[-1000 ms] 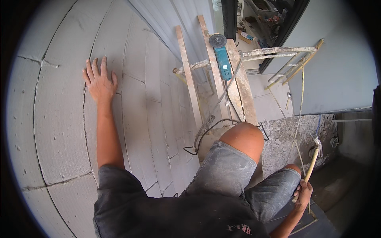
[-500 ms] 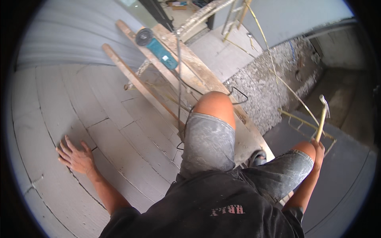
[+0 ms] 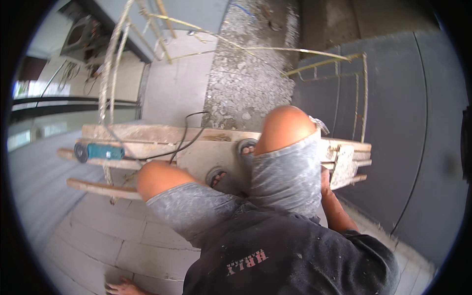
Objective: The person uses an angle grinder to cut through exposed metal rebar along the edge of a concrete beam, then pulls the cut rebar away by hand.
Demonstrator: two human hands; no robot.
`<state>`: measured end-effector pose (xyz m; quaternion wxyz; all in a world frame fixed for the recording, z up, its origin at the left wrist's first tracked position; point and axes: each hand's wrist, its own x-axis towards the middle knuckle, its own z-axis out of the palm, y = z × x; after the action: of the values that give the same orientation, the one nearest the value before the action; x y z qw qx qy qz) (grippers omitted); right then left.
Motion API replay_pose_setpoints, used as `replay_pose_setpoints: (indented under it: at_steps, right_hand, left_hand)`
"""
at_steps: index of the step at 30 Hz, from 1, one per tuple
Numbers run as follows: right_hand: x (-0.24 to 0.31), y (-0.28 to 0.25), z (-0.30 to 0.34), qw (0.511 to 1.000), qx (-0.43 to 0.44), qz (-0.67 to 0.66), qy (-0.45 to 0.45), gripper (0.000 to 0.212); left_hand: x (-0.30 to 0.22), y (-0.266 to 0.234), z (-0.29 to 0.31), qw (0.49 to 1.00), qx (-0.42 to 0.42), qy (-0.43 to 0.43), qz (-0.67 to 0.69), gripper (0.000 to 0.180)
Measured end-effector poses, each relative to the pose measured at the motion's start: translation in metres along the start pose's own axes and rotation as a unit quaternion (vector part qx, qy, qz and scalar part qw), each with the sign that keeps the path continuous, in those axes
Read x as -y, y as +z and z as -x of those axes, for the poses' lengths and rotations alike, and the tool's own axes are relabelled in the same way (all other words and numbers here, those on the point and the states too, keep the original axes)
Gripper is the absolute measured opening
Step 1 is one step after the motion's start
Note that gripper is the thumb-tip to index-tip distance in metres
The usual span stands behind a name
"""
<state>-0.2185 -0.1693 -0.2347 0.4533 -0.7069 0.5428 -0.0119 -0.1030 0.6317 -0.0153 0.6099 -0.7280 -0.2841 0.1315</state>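
My right hand (image 3: pixel 325 178) is beside my right thigh, its fingers mostly hidden behind the leg. The claw hammer (image 3: pixel 320 125) shows only its metal head past my right knee; the leg covers the handle, which my right hand grips. Down at the lower edge, my left hand (image 3: pixel 123 286) is partly cut off, its fingers spread against the grey block surface (image 3: pixel 96 231). A teal angle grinder (image 3: pixel 105 151) with a dark disc lies on the wooden planks (image 3: pixel 132 132) at the left, away from both hands.
My sandalled feet (image 3: pixel 248 147) stand on the plank platform. A black cord (image 3: pixel 189 142) loops across it. Metal scaffold bars (image 3: pixel 365 98) rise at both ends. Beyond lies a strip of rubble (image 3: pixel 246 93); dark grey panels (image 3: pixel 393 128) are at the right. A short board (image 3: pixel 343 166) crosses the planks.
My view and body have turned right, so the platform now runs across. The hammer, upright before, is now mostly behind my right knee. My left hand now shows only at the lower edge.
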Motion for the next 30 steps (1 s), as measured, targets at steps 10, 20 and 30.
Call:
replay_pose_setpoints:
  at_steps: [10,20,30]
  right_hand:
    - [-0.092,0.003,0.065,0.980,-0.035,0.121,0.156,0.026]
    - [-0.165,0.009,0.008,0.889,0.085,0.336,0.300,0.050]
    - [-0.149,0.001,-0.006,0.853,0.169,0.420,0.258,0.047]
  left_hand:
    - [-0.023,0.008,0.025,0.980,0.107,0.119,0.121,0.094]
    - [-0.017,-0.013,0.038,0.969,0.134,0.172,0.119,0.094]
    - [0.039,-0.024,0.055,0.975,0.093,0.201,0.032,0.095]
